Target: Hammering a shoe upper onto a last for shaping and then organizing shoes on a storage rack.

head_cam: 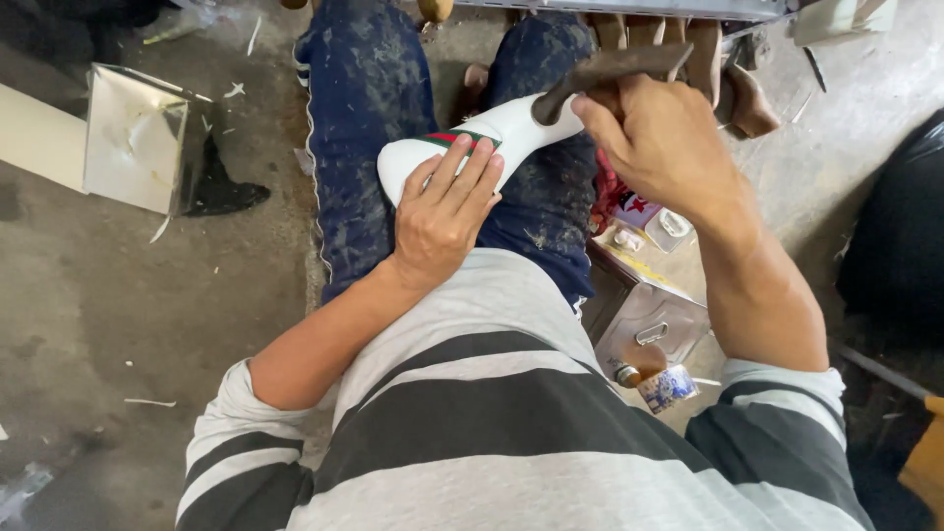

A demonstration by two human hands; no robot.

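White shoe point(492, 138) with a green-red stripe band lies across the person's lap, on the paint-flecked blue jeans point(369, 108), toe pointing left, heel end up toward the right.

Left hand point(444, 211) lies flat on the shoe's side, fingers spread and extended over the stripe, pressing it down onto the thigh. Open palm, no wrap around it.

Right hand point(664, 143) is closed around a dark tool point(605, 71), looks like a hammer or a shaped metal handle; can't tell which. Tool's lower end touches the shoe near its heel end.

Around:
- metal box point(644, 320) just right of the lap, small packets and bits on top of it
- small patterned cup point(669, 386) and a brown bottle top point(641, 359) beside the box, near the right elbow
- shiny metal sheet point(133, 138) on the concrete floor point(118, 324), left of the legs
- row of wooden shoe forms point(708, 59) at top, behind the right hand
- black bag point(900, 236) at right edge

Torso in a grey-black striped shirt point(492, 413) fills the bottom of the view.
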